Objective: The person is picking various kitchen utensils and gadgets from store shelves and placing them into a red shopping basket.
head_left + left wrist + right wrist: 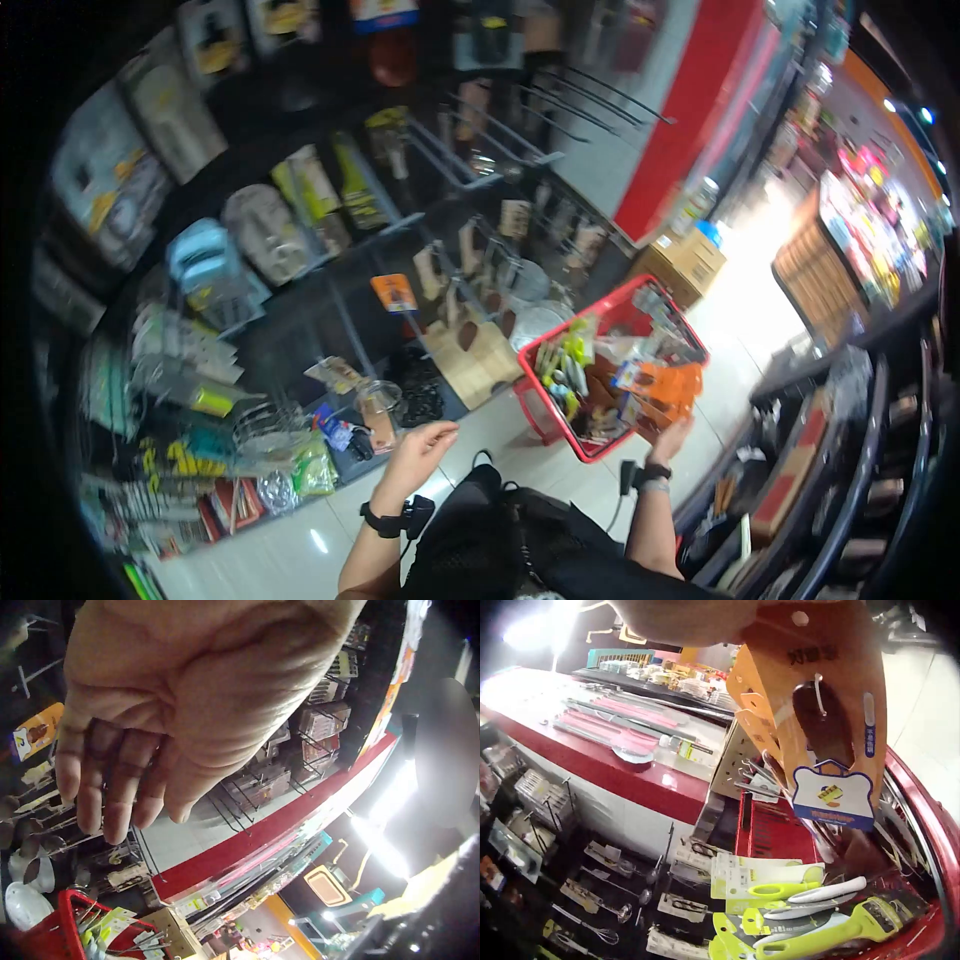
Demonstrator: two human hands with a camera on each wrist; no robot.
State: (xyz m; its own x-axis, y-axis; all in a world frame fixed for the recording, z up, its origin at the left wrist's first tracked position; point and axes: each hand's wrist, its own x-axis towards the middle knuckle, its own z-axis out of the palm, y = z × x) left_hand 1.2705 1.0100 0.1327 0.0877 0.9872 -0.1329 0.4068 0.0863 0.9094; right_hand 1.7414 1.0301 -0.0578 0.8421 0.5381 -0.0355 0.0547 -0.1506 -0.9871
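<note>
My right hand (668, 440) grips several packaged kitchen tools on orange cards (668, 388) at the near right side of a red basket (580, 452). In the right wrist view the front card (780, 712) shows a brown handle through a cut-out and a white-and-blue label; the tools' lower ends are hidden in the basket. My left hand (422, 450) is held out in front of the rack, its fingers relaxed and nothing in them. The left wrist view shows its bare palm (202, 690). Green-handled tools (810, 934) on cards lie in the basket.
A dark display rack (340, 310) with hooks of packaged kitchenware fills the left. One orange card (394, 292) hangs there. A cardboard box (690, 262) stands beyond the basket, by a red-edged pillar (665, 150). Dark shelving (840, 480) runs along the right.
</note>
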